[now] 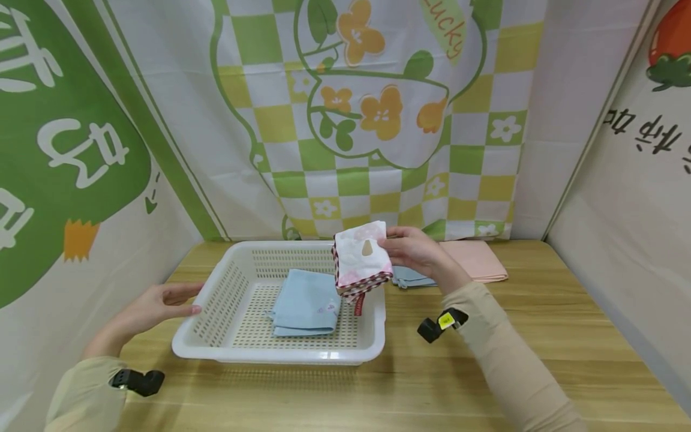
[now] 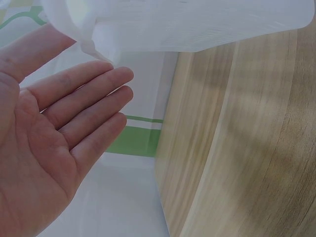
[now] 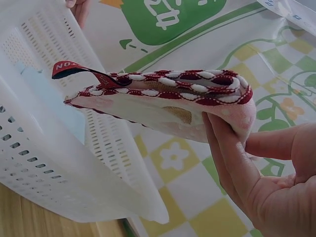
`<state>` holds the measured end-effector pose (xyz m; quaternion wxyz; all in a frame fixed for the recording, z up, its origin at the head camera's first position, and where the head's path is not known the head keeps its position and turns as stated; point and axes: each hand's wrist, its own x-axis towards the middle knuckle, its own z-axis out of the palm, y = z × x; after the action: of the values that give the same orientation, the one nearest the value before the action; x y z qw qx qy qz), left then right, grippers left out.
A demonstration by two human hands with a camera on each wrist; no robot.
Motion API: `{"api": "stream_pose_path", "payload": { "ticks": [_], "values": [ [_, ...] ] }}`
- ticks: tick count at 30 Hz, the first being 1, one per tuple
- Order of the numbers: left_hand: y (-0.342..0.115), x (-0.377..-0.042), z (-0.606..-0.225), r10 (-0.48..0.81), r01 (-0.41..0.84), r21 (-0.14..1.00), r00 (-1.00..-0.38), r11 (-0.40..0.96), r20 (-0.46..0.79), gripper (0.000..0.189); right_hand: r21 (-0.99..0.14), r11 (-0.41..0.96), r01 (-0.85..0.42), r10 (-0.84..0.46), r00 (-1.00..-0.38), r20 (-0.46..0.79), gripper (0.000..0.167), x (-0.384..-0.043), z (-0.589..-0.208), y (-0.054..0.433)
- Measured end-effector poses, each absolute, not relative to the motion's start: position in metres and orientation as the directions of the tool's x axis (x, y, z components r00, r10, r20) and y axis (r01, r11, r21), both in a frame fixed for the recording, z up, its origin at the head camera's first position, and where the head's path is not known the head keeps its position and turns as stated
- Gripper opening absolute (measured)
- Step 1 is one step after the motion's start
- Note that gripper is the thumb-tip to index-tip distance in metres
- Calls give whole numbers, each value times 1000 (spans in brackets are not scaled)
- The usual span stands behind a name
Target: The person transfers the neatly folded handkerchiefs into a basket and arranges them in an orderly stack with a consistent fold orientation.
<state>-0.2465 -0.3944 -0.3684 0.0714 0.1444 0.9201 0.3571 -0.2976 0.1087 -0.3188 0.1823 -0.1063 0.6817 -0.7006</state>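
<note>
A folded white and pink cloth with a red-checked edge and a red tag hangs over the right side of a white plastic basket. My right hand pinches it at its right side, thumb and fingers on opposite faces; the right wrist view shows the cloth's layers edge-on. Inside the basket lies a folded light blue cloth. At the basket's left rim is my left hand, its thumb touching the rim. Its four fingers are straight in the left wrist view.
Behind my right hand, a folded pink cloth and another light blue cloth lie on the wooden table. Printed curtains stand at the back and both sides.
</note>
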Motion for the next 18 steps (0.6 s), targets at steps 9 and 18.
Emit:
{"api": "stream_pose_path", "payload": {
  "ticks": [9, 18],
  "values": [
    [-394, -246, -366, 320, 214, 677, -947, 704, -34, 62, -991, -4, 132, -412, -903, -119, 44, -301, -322, 97],
    [-394, -245, -367, 320, 215, 674, -947, 707, -33, 62, -991, -7, 131, -436, -893, -115, 42, -303, -326, 83]
  ]
}}
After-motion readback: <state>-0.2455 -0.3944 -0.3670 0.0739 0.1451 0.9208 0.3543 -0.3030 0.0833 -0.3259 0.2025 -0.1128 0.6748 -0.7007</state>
